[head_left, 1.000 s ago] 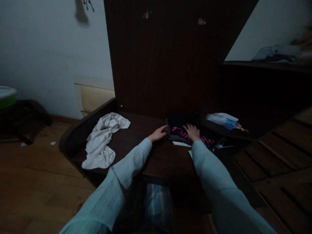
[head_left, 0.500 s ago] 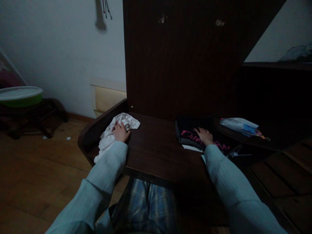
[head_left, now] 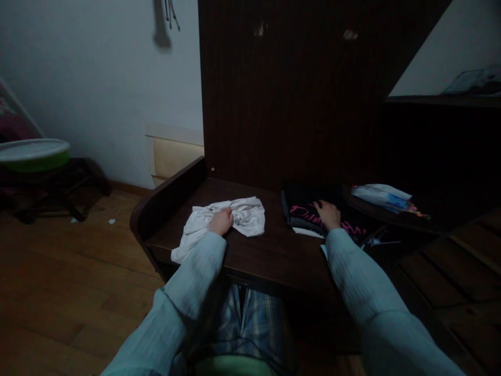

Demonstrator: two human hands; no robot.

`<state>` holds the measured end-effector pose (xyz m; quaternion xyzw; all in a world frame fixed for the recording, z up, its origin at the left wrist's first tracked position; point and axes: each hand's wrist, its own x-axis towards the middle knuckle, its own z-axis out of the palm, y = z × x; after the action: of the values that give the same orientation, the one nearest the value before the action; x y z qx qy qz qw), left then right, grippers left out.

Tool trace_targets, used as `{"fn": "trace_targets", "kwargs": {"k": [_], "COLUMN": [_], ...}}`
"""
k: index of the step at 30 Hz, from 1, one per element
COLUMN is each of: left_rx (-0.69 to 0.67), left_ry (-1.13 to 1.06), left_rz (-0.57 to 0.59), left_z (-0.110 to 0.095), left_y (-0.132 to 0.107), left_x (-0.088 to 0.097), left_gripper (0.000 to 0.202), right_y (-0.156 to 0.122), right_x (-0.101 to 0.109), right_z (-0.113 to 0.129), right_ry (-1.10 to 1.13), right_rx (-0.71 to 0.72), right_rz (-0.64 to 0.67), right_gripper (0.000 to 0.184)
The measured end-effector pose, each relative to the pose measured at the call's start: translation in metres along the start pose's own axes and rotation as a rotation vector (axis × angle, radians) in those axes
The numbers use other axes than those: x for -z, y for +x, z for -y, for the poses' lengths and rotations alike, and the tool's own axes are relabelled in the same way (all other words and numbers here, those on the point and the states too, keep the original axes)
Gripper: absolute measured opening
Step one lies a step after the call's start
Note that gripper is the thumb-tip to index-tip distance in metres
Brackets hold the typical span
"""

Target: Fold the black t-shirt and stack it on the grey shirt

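Your left hand (head_left: 221,221) is clenched around a bunch of the crumpled white garment (head_left: 227,219), which lies on the dark wooden surface (head_left: 266,250) at centre frame; your right hand (head_left: 329,214) rests flat, fingers spread, on the folded black garment with pink lettering (head_left: 303,214) just right of centre, gripping nothing. Keep that palm pressing so the fold holds, and lift the white cloth slightly rather than dragging it, well short of the plastic packet (head_left: 381,196) at the right
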<state>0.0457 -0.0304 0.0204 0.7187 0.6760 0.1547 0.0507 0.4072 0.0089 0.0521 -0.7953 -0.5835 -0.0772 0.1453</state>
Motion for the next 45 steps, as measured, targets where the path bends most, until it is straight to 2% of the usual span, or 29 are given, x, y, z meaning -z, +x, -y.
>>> {"fn": "trace_targets", "kwargs": {"k": [4,10,17,20,22,23,24,26,28,30,34,36,38,40,45], "left_rx": [-0.046,-0.045,-0.072,-0.064,-0.059,-0.066,-0.081,-0.122,-0.174,-0.234,-0.365,-0.383,-0.394,-0.387,-0.358], "left_ry": [-0.022,-0.033,-0.037,-0.058,-0.101,-0.137,-0.177,-0.243,-0.294,-0.357,-0.365,-0.248,-0.097,0.018,0.145], "left_rz": [0.013,0.012,-0.012,-0.013,0.002,0.023,0.051,0.113,0.139,0.104,0.013,0.084,0.187,0.225,0.176], "left_z": [-0.009,-0.006,-0.002,-0.002,-0.003,-0.004,-0.006,-0.011,-0.016,-0.019,-0.01,0.001,0.011,0.018,0.024], "left_y": [-0.005,-0.006,-0.004,-0.003,-0.002,-0.002,-0.001,-0.001,-0.003,-0.008,-0.029,-0.042,-0.053,-0.061,-0.059], "left_x": [-0.001,0.001,-0.005,-0.006,-0.005,-0.005,-0.004,-0.003,0.0,0.004,0.023,0.033,0.039,0.04,0.039], "left_gripper": [0.03,0.03,0.03,0.029,0.029,0.029,0.028,0.028,0.027,0.023,0.022,0.027,0.041,0.045,0.016], "right_y": [-0.008,-0.008,-0.01,-0.021,-0.038,-0.051,-0.065,-0.096,-0.124,-0.144,-0.154,-0.15,-0.143,-0.136,-0.116], "right_x": [-0.002,-0.003,-0.002,0.005,0.011,0.013,0.015,0.015,0.013,0.012,0.02,0.028,0.037,0.047,0.083], "right_z": [-0.002,-0.001,0.001,0.01,0.026,0.037,0.049,0.074,0.095,0.109,0.112,0.105,0.095,0.082,0.055], "right_ry": [0.118,0.266,0.279,0.327,0.331,0.323,0.321,0.298,0.236,0.174,0.126,0.131,0.177,0.268,0.511], "right_rx": [-0.032,-0.106,-0.082,-0.057,0.128,0.308,0.484,0.833,1.03,1.022,0.931,0.891,0.821,0.728,0.583], "right_rz": [-0.128,-0.112,-0.1,-0.217,-0.372,-0.39,-0.353,-0.121,0.135,0.277,0.35,0.375,0.382,0.335,0.106], "right_gripper": [0.044,0.039,0.04,0.039,0.039,0.039,0.039,0.039,0.044,0.043,0.016,0.011,0.01,0.008,0.012]}}
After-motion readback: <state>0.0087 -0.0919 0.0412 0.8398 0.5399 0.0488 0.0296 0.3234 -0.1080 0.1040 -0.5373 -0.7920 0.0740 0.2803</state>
